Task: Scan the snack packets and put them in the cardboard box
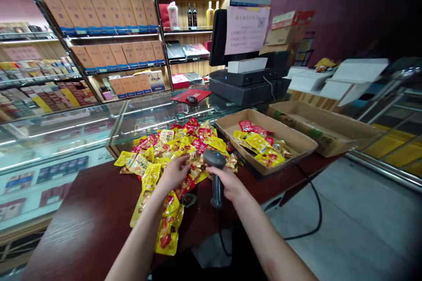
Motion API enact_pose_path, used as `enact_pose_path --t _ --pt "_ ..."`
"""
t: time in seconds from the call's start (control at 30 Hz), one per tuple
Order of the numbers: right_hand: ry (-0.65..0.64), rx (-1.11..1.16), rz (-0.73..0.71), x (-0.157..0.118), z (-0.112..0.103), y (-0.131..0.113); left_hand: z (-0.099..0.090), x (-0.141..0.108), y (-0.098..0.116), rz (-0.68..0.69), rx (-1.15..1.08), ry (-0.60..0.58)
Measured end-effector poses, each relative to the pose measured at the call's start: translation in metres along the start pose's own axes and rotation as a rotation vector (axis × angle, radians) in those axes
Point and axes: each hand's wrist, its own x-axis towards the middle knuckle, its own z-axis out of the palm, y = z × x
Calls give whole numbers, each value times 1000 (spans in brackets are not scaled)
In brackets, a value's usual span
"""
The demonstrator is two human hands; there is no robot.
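A large pile of yellow, red and gold snack packets (151,173) lies on the dark red counter. Over the middle of this pile is my left hand (174,173), its fingers curled at the packets; what they hold, if anything, is hidden. My right hand (227,181) grips a dark handheld scanner (216,191) around its handle, with the scanner's head over the pile's right edge. To the right, an open cardboard box (293,140) holds more yellow, red and gold packets. A small dark round object (189,200) lies between my hands, near the scanner.
A second open cardboard tray (349,134) stands right of the first. Behind the pile are a glass display case (141,116), a mouse (192,99) on a red mat, and a monitor (218,37). Black cable (320,210) loops at the right. Metal rails stand far right.
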Motion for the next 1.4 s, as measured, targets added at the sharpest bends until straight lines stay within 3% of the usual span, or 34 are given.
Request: enact_pose_path --t 0.1,0.27,0.33,0.57,0.7,0.87,1.0,1.17,1.4 --pt "5 58 17 0 1 6 11 1 -3 8 -158 30" --pt "-27 214 20 1 0 6 27 9 3 -161 -654 -11" --pt "-54 271 -2 4 1 4 34 14 8 -181 -759 -34" --pt "-168 452 97 10 8 -15 34 35 16 -171 -416 157" --pt "-181 492 109 11 14 -19 25 37 23 -152 -512 125" --pt "-120 439 40 16 16 -19 7 39 32 7 -511 164" --pt "-122 359 -47 14 15 -18 -7 48 23 -22 -492 260" --pt "-39 32 -195 -9 25 -23 -5 59 14 -62 -693 305" --pt "-120 -315 -214 -48 37 -23 -9 61 18 -100 -803 317"
